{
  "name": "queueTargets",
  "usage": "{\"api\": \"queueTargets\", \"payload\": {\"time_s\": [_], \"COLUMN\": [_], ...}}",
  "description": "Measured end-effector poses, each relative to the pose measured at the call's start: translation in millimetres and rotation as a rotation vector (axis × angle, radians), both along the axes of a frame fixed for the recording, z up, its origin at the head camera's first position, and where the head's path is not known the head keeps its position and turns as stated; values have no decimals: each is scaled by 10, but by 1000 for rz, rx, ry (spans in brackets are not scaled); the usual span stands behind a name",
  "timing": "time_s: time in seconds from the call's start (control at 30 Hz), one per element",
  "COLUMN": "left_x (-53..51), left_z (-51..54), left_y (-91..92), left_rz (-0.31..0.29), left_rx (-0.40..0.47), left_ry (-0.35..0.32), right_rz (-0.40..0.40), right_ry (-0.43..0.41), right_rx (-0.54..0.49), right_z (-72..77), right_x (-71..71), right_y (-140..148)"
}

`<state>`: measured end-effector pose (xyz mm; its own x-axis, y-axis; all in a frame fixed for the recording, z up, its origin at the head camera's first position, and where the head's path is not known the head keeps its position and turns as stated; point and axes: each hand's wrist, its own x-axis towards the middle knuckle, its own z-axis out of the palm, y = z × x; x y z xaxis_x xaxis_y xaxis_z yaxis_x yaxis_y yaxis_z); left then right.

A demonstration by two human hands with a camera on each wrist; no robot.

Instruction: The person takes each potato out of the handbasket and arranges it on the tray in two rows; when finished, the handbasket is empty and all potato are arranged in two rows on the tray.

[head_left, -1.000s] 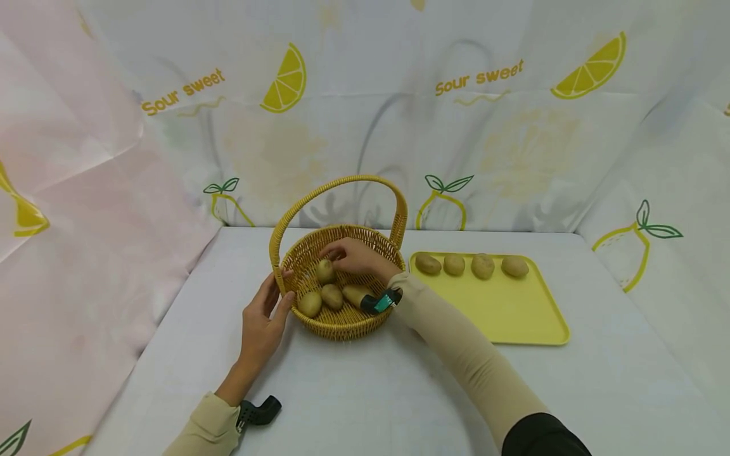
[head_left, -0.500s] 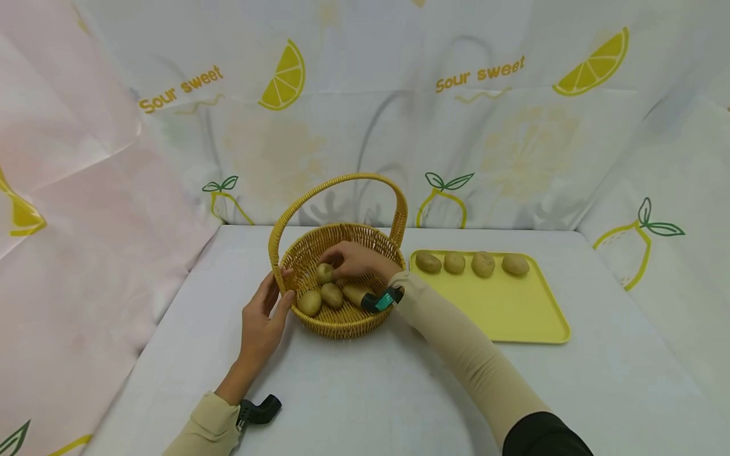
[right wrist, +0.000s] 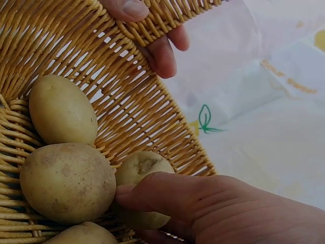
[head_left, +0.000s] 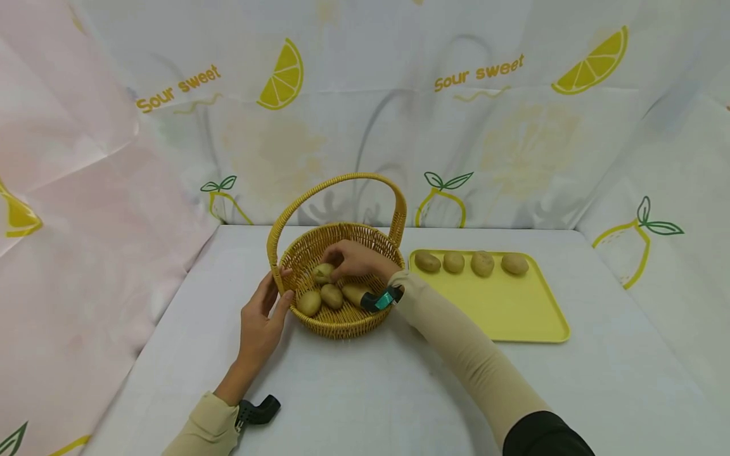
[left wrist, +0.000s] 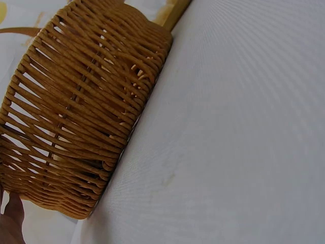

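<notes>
A yellow wicker basket stands on the table with several potatoes inside. The left hand grips the basket's left rim at the foot of the handle; in the right wrist view its thumb and fingers lie on both sides of the rim. Inside the basket, the right hand holds a potato, its thumb pressed to the side in the right wrist view. Beside that potato lie two others. The left wrist view shows the basket's outer wall and part of the left hand.
Right of the basket lies a yellow tray with several potatoes in a row along its back edge. A white cloth covers the table, and a lemon-patterned curtain hangs behind it.
The potato at the right hand has tilted and shifted slightly left within the basket. The left hand keeps its grip on the rim; the tray's potatoes have not moved.
</notes>
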<state>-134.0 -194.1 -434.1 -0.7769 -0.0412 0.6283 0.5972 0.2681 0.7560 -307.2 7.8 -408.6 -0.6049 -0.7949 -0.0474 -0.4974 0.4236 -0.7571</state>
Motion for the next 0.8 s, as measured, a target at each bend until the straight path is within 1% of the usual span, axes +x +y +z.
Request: {"api": "queueTargets", "payload": {"time_s": [0.13, 0.27, 0.43, 0.6, 0.7, 0.8], "left_x": [1, 2, 3, 0, -2, 1], "left_z": [1, 2, -2, -2, 6, 15], "left_y": [-3, -9, -14, -11, -5, 5], "left_rz": [-1, -2, 0, 2, 1, 5], "left_rx": [3, 8, 7, 4, 2, -7], "left_ry": [4, 5, 0, 0, -1, 2], "right_rz": [-38, -65, -74, -81, -120, -176], "right_ry": [18, 34, 42, 47, 48, 39], "right_rx": [-38, -101, -181, -230, -257, -279], "right_z": [11, 20, 27, 53, 74, 90], "right_x": [15, 26, 29, 42, 53, 62], "right_y": [-5, -10, -12, 0, 22, 53]}}
